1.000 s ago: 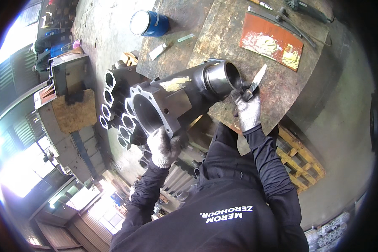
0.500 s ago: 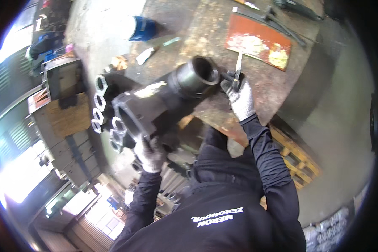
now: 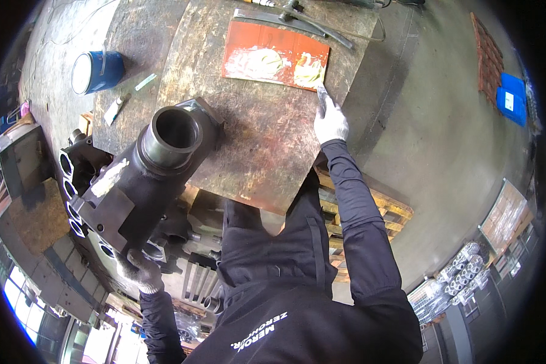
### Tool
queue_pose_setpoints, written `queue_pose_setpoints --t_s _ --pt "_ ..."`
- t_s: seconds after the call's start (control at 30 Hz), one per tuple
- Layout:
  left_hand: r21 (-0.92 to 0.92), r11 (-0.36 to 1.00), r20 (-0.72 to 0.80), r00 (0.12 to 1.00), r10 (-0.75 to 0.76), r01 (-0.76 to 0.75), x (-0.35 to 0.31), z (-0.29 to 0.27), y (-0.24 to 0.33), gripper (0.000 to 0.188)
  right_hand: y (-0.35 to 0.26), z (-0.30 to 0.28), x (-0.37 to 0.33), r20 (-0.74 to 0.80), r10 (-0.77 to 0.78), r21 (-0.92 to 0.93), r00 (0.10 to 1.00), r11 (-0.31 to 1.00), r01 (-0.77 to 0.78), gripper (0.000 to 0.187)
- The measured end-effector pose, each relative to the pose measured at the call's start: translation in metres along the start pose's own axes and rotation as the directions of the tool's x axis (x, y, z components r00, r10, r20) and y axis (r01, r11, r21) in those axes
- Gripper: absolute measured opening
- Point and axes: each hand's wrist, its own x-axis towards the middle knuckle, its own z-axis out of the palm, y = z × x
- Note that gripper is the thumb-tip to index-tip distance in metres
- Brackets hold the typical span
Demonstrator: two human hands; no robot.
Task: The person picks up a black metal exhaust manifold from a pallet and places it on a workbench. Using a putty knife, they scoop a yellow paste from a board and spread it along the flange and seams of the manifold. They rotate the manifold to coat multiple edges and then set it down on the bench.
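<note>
Head view: a dark-grey cylindrical metal housing (image 3: 141, 197), round-mouthed, with a pale smeared patch, overhangs a stained brown table (image 3: 249, 145); the white-gloved left hand (image 3: 141, 271) clasps its flanged end, the white-gloved right hand (image 3: 330, 123) a dark-handled knife (image 3: 327, 102).

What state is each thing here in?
Dark tubular metal casting, visible end open
Left white-gloved hand, gripping casting
Red-orange board, smeared with pale paste
Black-handled metal spatula, tip at board's corner
Right white-gloved hand, closed on spatula
Round blue bucket, upright
Small white tube, lying flat
</note>
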Motion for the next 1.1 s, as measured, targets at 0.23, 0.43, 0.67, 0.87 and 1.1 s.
queue_pose_setpoints --t_s 0.23,0.43,0.67,0.87,1.1 --pt "-0.063 0.997 0.023 0.999 -0.048 0.049 -0.004 -0.002 -0.007 0.041 -0.004 -0.011 -0.017 0.147 -0.013 -0.004 0.989 1.0 0.014 0.054" --pt "-0.109 0.993 0.056 0.998 -0.028 0.035 -0.001 -0.002 -0.002 0.04 0.0 0.004 -0.007 0.092 0.012 0.094 0.996 0.995 -0.021 0.049" --pt "0.085 0.996 0.144 0.989 0.014 -0.027 -0.001 -0.01 0.014 0.035 -0.052 -0.051 -0.075 0.377 0.038 0.914 0.925 0.146 -0.379 0.046" --pt "0.043 0.989 0.239 0.962 0.131 -0.145 0.004 -0.001 0.006 0.043 -0.145 -0.144 -0.164 0.28 -0.434 0.941 0.857 0.3 -0.155 0.029" --pt "-0.033 0.997 0.231 0.971 -0.058 0.067 0.011 0.005 0.027 0.024 -0.228 -0.148 -0.187 0.221 -0.548 0.855 0.807 0.507 0.11 0.037"
